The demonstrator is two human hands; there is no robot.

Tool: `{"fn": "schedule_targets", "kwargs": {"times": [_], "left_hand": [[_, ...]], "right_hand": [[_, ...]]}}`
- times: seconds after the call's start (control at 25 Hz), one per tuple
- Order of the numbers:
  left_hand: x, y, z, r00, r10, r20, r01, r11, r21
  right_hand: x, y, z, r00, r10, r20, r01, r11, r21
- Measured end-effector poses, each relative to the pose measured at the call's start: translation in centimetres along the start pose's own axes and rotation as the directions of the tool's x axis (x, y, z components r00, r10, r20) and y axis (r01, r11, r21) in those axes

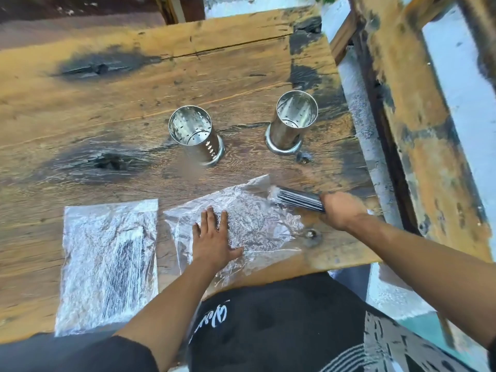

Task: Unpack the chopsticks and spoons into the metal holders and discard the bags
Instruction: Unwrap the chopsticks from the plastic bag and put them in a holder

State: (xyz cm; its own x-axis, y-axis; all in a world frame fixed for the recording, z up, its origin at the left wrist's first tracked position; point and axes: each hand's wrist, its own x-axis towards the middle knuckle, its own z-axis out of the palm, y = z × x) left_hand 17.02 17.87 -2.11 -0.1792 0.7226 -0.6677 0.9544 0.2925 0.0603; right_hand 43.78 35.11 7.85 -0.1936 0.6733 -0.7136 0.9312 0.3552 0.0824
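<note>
A person stands at a rough wooden table (107,108), seen from above. Their left hand (214,237) lies flat on a crinkled clear plastic bag (257,218), fingers straight and slightly spread, pinning it to the wood. Their right hand (342,210) is curled round one end of a bundle of dark chopsticks (298,201), whose other end sits at the bag's open mouth, blurred by motion. The step in hand appears to be drawing the chopsticks out of the bag.

Beyond the bag stand two upright perforated metal holders, both empty: the left holder (196,135) and the right holder (291,122), well apart from each other. To the left of the pinned bag lies a second bag (107,264), flat and untouched, with dark utensils inside; whether these are the spoons cannot be told.

Next, the bundle likely needs to come fully clear of the plastic, be turned upright, and be lowered into one holder, probably the nearer right one. The emptied bag then needs discarding.
</note>
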Motion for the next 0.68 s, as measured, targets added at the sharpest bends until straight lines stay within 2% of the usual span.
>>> {"fn": "schedule_targets", "kwargs": {"times": [0.16,0.32,0.48,0.68], "left_hand": [[0.5,0.2,-1.2,1.0,-0.013,0.014,0.013,1.0,0.01],[1.7,0.6,-3.0,0.998,-0.032,0.048,0.033,0.999,-0.001],[2.1,0.7,-3.6,0.998,-0.032,0.053,0.032,0.999,-0.005],[2.2,0.5,-3.7,0.998,-0.02,0.067,0.021,1.0,-0.014]], "right_hand": [[-1.3,1.9,-6.1,0.984,0.07,-0.166,-0.071,0.997,0.003],[-1.1,2.8,-11.8,0.927,0.098,-0.361,-0.11,0.994,-0.014],[0.0,2.6,-15.6,0.926,0.104,-0.364,-0.156,0.981,-0.118],[0.8,2.5,-18.3,0.918,0.119,-0.379,-0.175,0.978,-0.117]]}}
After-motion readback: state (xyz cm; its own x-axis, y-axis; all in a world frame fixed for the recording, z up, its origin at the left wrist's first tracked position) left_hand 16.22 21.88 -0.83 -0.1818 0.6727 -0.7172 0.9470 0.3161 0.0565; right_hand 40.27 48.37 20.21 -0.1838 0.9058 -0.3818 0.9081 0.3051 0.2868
